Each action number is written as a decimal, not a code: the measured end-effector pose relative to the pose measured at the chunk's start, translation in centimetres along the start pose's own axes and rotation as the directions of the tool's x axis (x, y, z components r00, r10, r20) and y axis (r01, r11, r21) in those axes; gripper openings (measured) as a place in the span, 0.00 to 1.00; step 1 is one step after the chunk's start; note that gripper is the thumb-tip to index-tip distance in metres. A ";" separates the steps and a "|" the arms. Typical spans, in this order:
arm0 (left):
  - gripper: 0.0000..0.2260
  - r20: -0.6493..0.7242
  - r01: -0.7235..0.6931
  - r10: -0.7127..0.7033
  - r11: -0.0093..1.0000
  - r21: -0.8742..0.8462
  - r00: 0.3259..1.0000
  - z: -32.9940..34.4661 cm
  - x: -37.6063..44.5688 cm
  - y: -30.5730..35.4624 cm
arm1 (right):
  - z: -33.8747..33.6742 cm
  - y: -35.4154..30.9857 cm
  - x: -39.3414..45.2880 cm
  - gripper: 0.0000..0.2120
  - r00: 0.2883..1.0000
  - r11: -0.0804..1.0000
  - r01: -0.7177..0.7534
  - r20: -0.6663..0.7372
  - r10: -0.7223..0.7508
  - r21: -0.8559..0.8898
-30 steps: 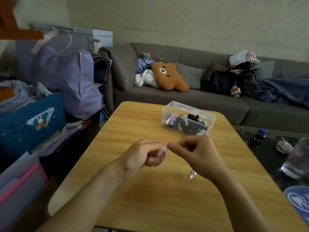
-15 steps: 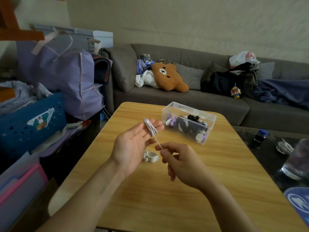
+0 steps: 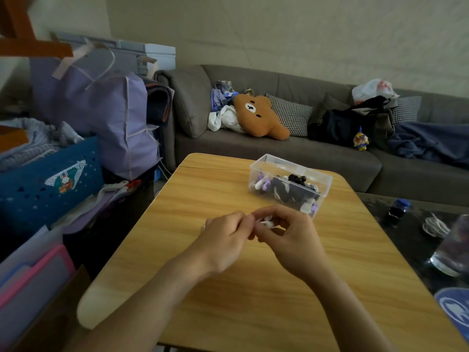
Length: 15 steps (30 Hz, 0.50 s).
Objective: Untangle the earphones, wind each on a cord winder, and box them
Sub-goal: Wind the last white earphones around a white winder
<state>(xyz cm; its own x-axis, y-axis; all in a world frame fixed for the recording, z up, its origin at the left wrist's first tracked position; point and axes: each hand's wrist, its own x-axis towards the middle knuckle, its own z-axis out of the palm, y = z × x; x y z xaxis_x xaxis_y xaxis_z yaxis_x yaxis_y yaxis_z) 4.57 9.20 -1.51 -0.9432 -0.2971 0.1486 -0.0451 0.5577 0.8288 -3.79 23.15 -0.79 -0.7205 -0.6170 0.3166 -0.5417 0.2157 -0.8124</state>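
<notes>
Left hand [image 3: 225,240]: mine, held above the middle of the table, fingers curled inward, tips meeting those of the other hand on a small white item.

Right hand [image 3: 291,237]: mine, knuckles up, fingers [image 3: 264,214] bent and pinching the same white item from the far side; both hands touch.

White item [image 3: 266,223]: earphone or cord winder, mostly hidden by my fingers; I cannot tell which, only a pale rounded bit shows between the hands.

Box [image 3: 327,179]: clear plastic, lid off, just beyond my right hand on the table; holds wound earphones in black, white and purple.

Table [image 3: 203,189]: light wood grain, rounded corners.

Sofa [image 3: 317,158]: grey, behind the table; carries a brown bear cushion [image 3: 258,115], a checked pillow [image 3: 291,113], a dark bag [image 3: 342,125], a blue blanket [image 3: 431,143].

Left side: lilac storage bag [image 3: 101,110], blue basket [image 3: 50,181].

Right side: dark low table [image 3: 396,229] with a coiled white cable [image 3: 434,226] and a glass [image 3: 454,247].
</notes>
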 end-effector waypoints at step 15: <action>0.18 -0.215 0.172 -0.348 0.803 -0.570 0.913 -0.5 0.5 1.6 | 3.0 -0.7 -0.6 0.11 0.993 0.993 0.114 0.033 -0.114 0.023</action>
<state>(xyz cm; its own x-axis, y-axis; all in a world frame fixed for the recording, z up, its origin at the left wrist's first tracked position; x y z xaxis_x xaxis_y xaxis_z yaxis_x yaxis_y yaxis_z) 4.23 9.52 0.14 -0.7743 -0.6318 -0.0366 -0.0103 -0.0452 0.9989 -1.68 21.10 -1.93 -0.6391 -0.6623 0.3910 -0.6097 0.1265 -0.7825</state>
